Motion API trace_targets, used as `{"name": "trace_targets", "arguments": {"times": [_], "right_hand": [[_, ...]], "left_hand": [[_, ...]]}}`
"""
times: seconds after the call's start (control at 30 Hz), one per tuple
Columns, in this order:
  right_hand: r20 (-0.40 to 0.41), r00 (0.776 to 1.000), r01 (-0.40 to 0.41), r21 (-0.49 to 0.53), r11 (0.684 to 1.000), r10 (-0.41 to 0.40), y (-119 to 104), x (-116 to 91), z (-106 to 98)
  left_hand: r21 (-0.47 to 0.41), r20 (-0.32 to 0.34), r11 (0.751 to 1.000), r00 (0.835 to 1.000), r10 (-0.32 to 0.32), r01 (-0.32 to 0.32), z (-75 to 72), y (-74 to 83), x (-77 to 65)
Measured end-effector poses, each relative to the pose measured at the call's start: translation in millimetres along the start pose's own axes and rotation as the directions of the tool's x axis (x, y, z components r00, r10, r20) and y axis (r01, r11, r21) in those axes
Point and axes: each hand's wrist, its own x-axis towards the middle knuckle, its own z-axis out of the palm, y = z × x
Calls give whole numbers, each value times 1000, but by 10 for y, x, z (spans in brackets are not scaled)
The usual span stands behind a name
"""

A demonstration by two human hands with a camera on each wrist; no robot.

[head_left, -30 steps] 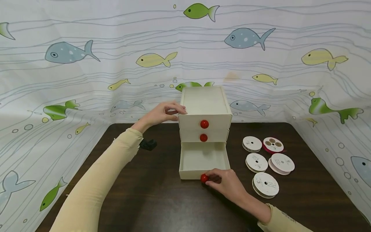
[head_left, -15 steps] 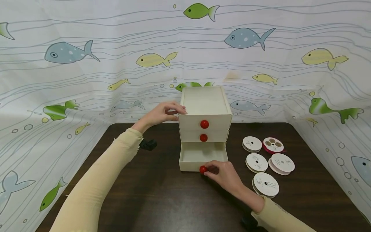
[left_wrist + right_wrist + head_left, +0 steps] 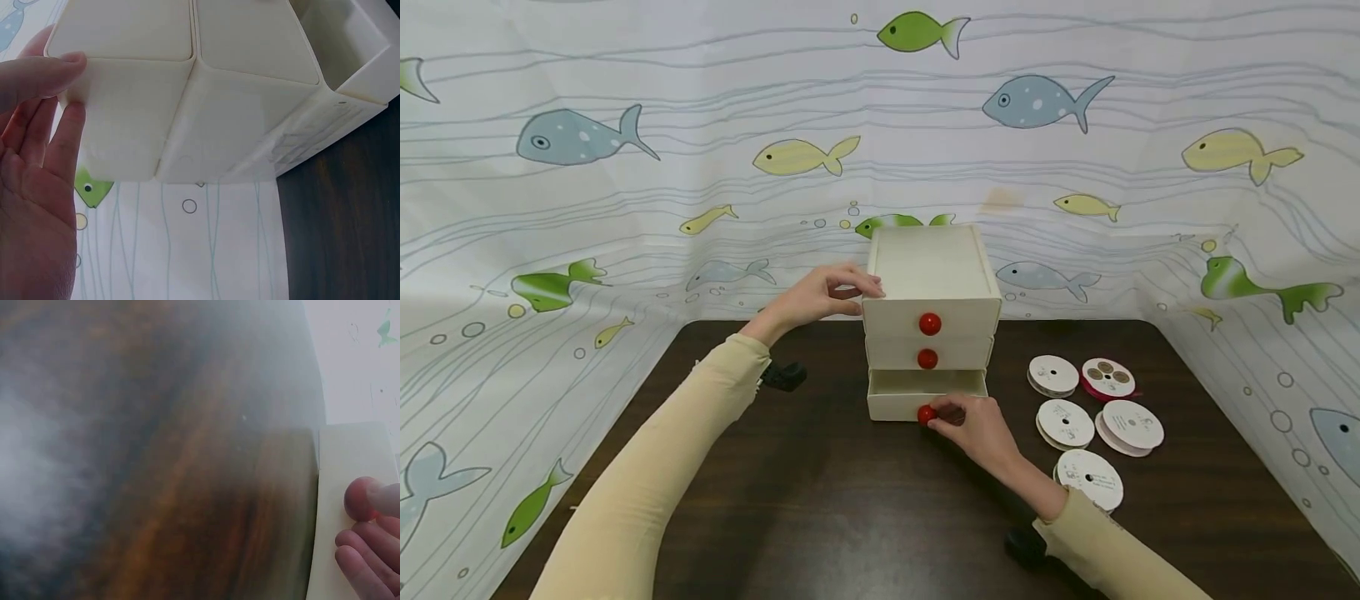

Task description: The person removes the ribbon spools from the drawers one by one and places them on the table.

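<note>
A cream drawer cabinet (image 3: pixel 928 262) with three stacked drawers and red ball knobs stands in the middle of the table. Its bottom drawer (image 3: pixel 891 407) is pulled partway out; the two above are closed. My right hand (image 3: pixel 979 429) pinches the bottom drawer's red knob (image 3: pixel 360 499) between thumb and fingers. At the cabinet's upper left front corner, my left hand (image 3: pixel 820 292) holds on with its fingers over the top edge. In the left wrist view the thumb (image 3: pixel 53 72) lies at the front edge and the fingers reach around the top corner.
Several ribbon spools (image 3: pixel 1065 423) lie on the dark wooden table (image 3: pixel 820 517) to the right, the nearest beside my right forearm. A fish-print curtain (image 3: pixel 700 100) surrounds the table at the back and sides.
My right hand has moved away from me, pushing the bottom drawer most of the way into the cabinet. The left hand has stayed on the corner.
</note>
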Motion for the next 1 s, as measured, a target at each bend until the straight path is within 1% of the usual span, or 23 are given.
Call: {"name": "trace_targets", "arguments": {"times": [0.27, 0.47, 0.67, 1.0], "right_hand": [[-15, 1000, -15, 29, 999, 15, 81, 117, 26], [-35, 999, -22, 19, 1000, 22, 113, 222, 49], [-43, 999, -32, 4, 999, 32, 121, 314, 52], [-58, 998, -33, -22, 999, 32, 150, 358, 90]], "left_hand": [[-3, 0, 1000, 1000, -4, 4, 16, -31, 14], [-1, 2, 1000, 1000, 4, -4, 2, -19, 14], [-19, 2, 1000, 1000, -7, 7, -2, 11, 14], [-14, 2, 1000, 1000, -19, 19, -6, 1, 17]]}}
